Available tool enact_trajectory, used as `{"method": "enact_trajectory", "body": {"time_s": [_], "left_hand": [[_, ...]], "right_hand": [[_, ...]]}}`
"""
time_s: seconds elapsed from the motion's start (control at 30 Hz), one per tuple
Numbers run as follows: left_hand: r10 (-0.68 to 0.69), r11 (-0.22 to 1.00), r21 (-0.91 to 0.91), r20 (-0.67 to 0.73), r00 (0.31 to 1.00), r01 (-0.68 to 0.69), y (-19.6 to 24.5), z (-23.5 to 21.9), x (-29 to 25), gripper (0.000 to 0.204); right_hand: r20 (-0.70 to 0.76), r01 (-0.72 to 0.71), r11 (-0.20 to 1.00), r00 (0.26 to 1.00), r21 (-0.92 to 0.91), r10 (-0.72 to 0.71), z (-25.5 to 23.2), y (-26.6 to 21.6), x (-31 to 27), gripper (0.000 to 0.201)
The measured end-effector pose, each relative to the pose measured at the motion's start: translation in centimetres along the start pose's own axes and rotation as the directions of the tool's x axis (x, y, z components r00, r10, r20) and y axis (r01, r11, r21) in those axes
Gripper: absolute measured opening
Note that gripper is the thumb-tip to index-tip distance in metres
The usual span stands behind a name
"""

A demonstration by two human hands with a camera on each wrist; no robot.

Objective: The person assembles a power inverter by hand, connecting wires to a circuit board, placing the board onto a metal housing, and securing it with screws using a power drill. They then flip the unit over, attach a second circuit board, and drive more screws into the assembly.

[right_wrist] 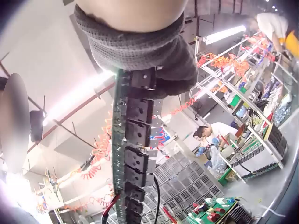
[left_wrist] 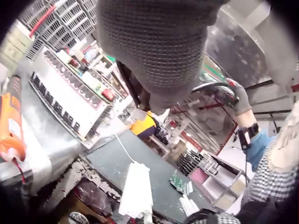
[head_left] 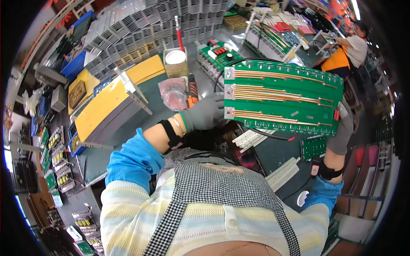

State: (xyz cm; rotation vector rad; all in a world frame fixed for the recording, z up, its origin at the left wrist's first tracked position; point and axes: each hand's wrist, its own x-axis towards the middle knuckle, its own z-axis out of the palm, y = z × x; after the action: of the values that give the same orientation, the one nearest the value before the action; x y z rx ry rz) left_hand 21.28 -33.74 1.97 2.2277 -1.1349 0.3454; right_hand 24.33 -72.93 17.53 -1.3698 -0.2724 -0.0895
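Note:
A large green circuit board [head_left: 282, 98] with copper strips is held up off the bench, its trace side facing me. My gloved left hand [head_left: 207, 113] grips its left edge. On the opposite side, my gloved right hand [head_left: 341, 130] grips the right edge. In the right wrist view the board [right_wrist: 133, 149] appears edge-on, with a row of black components along it, and the glove [right_wrist: 140, 46] is curled round its end. The left wrist view shows the left glove [left_wrist: 159, 46] from close up and the right hand [left_wrist: 233, 95] far off on the board's edge.
An orange and black power screwdriver [head_left: 192, 94] lies on the bench beside a pink bag. Behind it sit another green board [head_left: 220, 53], stacked grey heat sinks [head_left: 145, 25] and yellow-topped metal cases [head_left: 106, 106]. White strips [head_left: 250, 138] lie below the held board. A person [head_left: 348, 49] works at back right.

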Motion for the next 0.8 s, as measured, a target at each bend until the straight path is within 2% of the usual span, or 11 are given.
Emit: {"method": "enact_trajectory", "body": {"time_s": [0.07, 0.1, 0.17, 0.23, 0.33, 0.43, 0.47, 0.53, 0.57, 0.73, 0.8], "left_hand": [[-0.054, 0.98, -0.19, 0.038, 0.998, 0.06, 2.7, -0.6, 0.8, 0.035], [0.058, 0.998, 0.022, 0.05, 0.997, -0.059, 2.1, 1.5, -0.5, 0.036], [0.036, 0.986, -0.161, -0.006, 0.999, -0.037, 4.6, 1.3, -0.4, 0.034], [0.042, 0.976, -0.2, -0.232, 0.972, -0.09, 5.1, 1.1, -0.7, 0.028], [-0.338, 0.861, -0.466, -0.222, 0.914, 0.205, 5.8, -4.8, -4.4, 0.022], [-0.441, 0.896, -0.153, -0.397, 0.805, 0.416, 4.5, -11.6, -10.5, 0.032], [-0.675, 0.706, -0.055, -0.355, 0.647, 0.706, 5.0, -14.4, -12.2, 0.056], [-0.664, 0.389, 0.38, -0.516, 0.541, 0.839, 3.5, -17.7, -15.5, 0.086], [-0.709, 0.308, 0.518, -0.433, 0.556, 0.798, 2.1, -18.9, -17.9, 0.113], [-0.965, 0.071, 0.643, -0.15, 0.217, 0.763, -2.0, -20.5, -19.7, 0.127], [-0.968, 0.103, 0.618, -0.118, 0.221, 0.78, -2.4, -21.0, -19.6, 0.123]], "right_hand": [[0.006, -0.046, 0.994, 0.999, 0.103, 0.045, -0.5, 2.1, 0.5, 0.035], [0.049, -0.054, 0.984, 0.998, 0.17, 0.046, 0.0, 3.2, 0.7, 0.036], [0.14, -0.087, 0.945, 0.989, 0.314, 0.045, 1.5, 6.1, 1.0, 0.037], [0.19, -0.148, 0.908, 0.979, 0.393, 0.077, 0.9, 10.1, 2.1, 0.039], [0.335, -0.316, 0.798, 0.93, 0.513, 0.153, 4.6, 12.8, 3.6, 0.04], [0.361, -0.408, 0.729, 0.903, 0.549, 0.233, 8.2, 14.7, 4.5, 0.039], [0.339, -0.415, 0.725, 0.904, 0.55, 0.261, 9.0, 15.5, 4.7, 0.038], [0.348, -0.426, 0.69, 0.901, 0.585, 0.261, 11.0, 17.7, 5.2, 0.039], [0.352, -0.431, 0.672, 0.899, 0.602, 0.261, 12.2, 18.9, 5.4, 0.039], [0.382, -0.52, 0.687, 0.85, 0.508, 0.362, 17.3, 21.6, 5.8, 0.04], [0.403, -0.51, 0.685, 0.854, 0.52, 0.33, 18.6, 21.9, 5.2, 0.039]]}}
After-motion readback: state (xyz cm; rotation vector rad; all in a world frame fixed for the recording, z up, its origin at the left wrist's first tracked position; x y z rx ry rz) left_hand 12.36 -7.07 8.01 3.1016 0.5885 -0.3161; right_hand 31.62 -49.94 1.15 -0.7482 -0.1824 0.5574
